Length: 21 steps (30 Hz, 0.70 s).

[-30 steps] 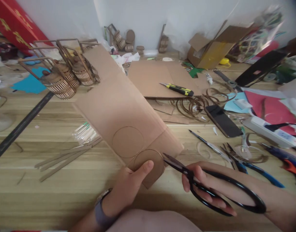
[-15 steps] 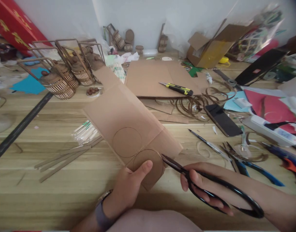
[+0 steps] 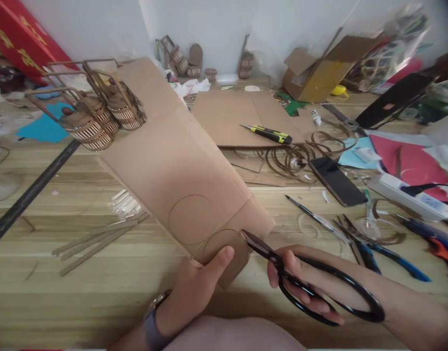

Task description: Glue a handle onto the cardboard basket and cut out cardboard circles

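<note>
A long piece of cardboard (image 3: pixel 173 161) slants up and away to the left, with two circles drawn near its lower end. My left hand (image 3: pixel 200 285) grips that end, thumb on top over the nearer circle and the other fingers hidden beneath. Black scissors (image 3: pixel 277 261) are in my right hand (image 3: pixel 306 282), its fingers around the handles. Their blades meet the cardboard at the right side of the nearer circle, whose edge there looks partly cut.
Small woven lidded baskets (image 3: pixel 87 129) stand at the left, partly behind the cardboard. Further back, a yellow utility knife (image 3: pixel 270 134) lies on flat cardboard (image 3: pixel 227 117). A phone (image 3: pixel 337 181), a pen (image 3: pixel 312 214), pliers (image 3: pixel 366 248) and a power strip (image 3: pixel 414 197) lie at the right.
The cardboard's far end has swung up and left, now covering some baskets. The scissor handles have moved slightly left and the blades look a little wider apart.
</note>
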{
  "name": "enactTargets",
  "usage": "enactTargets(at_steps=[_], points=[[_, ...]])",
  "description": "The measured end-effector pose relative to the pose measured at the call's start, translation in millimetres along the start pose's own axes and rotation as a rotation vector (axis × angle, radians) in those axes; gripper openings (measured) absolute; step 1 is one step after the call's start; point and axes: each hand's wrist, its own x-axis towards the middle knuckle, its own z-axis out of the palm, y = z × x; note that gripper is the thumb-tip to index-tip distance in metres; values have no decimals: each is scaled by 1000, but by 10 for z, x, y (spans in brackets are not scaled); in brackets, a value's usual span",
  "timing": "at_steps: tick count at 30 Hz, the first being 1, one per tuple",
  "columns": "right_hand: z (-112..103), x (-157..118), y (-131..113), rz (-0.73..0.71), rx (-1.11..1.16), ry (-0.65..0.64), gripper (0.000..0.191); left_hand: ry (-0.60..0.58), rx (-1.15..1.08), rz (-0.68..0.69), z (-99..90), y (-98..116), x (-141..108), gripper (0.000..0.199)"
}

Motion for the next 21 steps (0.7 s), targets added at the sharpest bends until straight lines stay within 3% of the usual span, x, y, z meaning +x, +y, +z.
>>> enactTargets(at_steps=[5,10,17,21], points=[[109,39,-20,-91,-233,139,79,-95,-83,-41,-12,67,38,44],[154,77,-71,-86,-185,147,84,-117,-174,-13,12,85,46,43],[120,191,47,-204,-230,170,75,-135,-132,6,-4,76,43,40],[142,242,96,-186,-158,169,78,-160,-127,-11,-42,70,41,40]])
